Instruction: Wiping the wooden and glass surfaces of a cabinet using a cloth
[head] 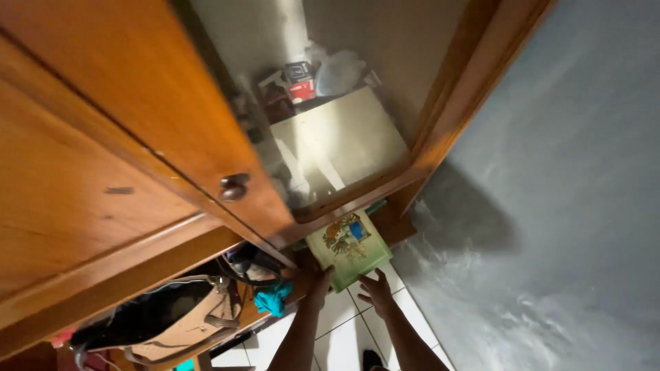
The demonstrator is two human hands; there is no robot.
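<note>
Green picture book (348,247), lower centre, half inside wooden cabinet (137,137); left hand (320,283) and right hand (377,292), fingers spread, press its near edge.

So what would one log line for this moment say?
left hand: on green book | right hand: beneath book, fingers spread | place: wooden cabinet shelf

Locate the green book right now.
Head view, low centre: the green book sits below the glass cabinet door, between left hand and right hand, both touching it.
</note>
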